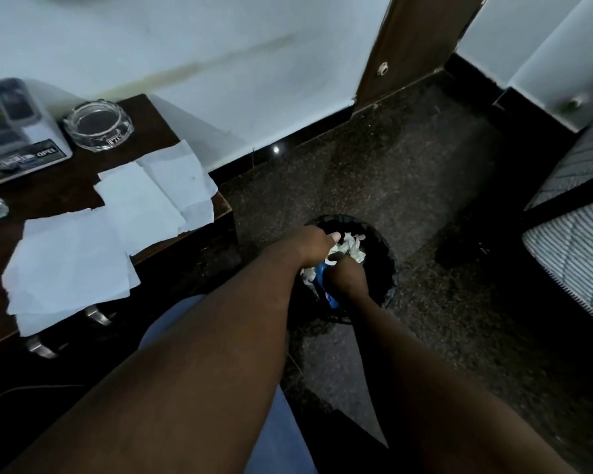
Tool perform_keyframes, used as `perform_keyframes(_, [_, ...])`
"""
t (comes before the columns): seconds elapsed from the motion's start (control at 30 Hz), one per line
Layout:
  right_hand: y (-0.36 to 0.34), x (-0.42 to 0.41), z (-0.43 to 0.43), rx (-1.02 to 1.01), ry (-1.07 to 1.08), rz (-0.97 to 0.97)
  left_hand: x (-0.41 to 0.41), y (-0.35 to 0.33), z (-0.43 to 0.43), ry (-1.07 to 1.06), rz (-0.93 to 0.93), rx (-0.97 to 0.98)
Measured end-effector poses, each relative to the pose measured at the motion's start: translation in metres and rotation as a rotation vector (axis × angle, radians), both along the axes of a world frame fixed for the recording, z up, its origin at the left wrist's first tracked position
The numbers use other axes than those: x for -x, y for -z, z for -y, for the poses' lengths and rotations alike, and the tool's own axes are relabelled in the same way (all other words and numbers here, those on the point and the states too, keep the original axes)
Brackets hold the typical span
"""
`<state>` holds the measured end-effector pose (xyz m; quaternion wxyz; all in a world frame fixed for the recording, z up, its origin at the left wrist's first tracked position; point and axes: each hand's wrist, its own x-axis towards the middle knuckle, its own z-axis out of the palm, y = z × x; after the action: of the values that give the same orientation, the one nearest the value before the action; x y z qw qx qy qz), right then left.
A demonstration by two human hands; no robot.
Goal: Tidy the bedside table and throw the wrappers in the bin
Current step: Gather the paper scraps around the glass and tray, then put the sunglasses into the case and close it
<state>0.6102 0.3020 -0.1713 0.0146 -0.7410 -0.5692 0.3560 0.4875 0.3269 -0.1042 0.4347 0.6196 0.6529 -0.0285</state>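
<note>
Wrappers [348, 248] are inside or just above the mouth of the black bin [389, 268], which stands on the dark floor just beside the bedside table [83, 189]; the visible load is crumpled white paper plus one blue wrapper [324, 280] lying between the two wrists; both hands are down in the bin opening. The left hand [314, 246] is curled, thumb forward, against the white crumple; whether it grips the paper or only presses on it cannot be told. The right hand [344, 278] is bent over the blue wrapper with its fingers hidden beneath; its grip cannot be told either. Handling, as a judgement: this material is very light, soft and springy; it compresses readily and tends to re-expand, so it should be pushed below the rim rather than dropped on top; the blue wrapper is probably a slick film and is best pinched at a crease or edge. On the table, several flat white paper sheets [79, 261] overlap, some overhanging the front edge; these are limp and liable to slide, so lift them from the overhanging edge or gather them into a stack first; a glass ashtray [98, 126] near the wall is heavy and breakable and requires a grasp across its rim.
</note>
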Motion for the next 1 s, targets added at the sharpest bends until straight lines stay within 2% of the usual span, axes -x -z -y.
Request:
perform_keyframes(0.2, [-0.05, 0.01, 0.008, -0.211, 0.017, -0.013, 0.016, -0.04, 0.026, -0.249, 0.141, -0.183])
perform_keyframes(0.37, [-0.107, 0.037, 0.018, -0.382, 0.007, -0.129, 0.049, -0.082, 0.063, -0.46, 0.196, -0.409])
perform_keyframes(0.47, [-0.137, 0.061, 0.026, -0.465, -0.071, -0.176, 0.081, -0.107, 0.09, -0.506, 0.219, -0.486])
perform_keyframes(0.67, [-0.188, 0.129, 0.062, -0.576, -0.307, -0.226, 0.154, -0.129, 0.147, -0.558, 0.119, -0.6])
perform_keyframes(0.87, [-0.22, 0.21, 0.098, -0.557, -0.516, -0.273, 0.217, -0.137, 0.206, -0.58, -0.019, -0.692])
perform_keyframes(1.0, [-0.228, 0.271, 0.118, -0.538, -0.618, -0.277, 0.272, -0.142, 0.251, -0.575, -0.186, -0.667])
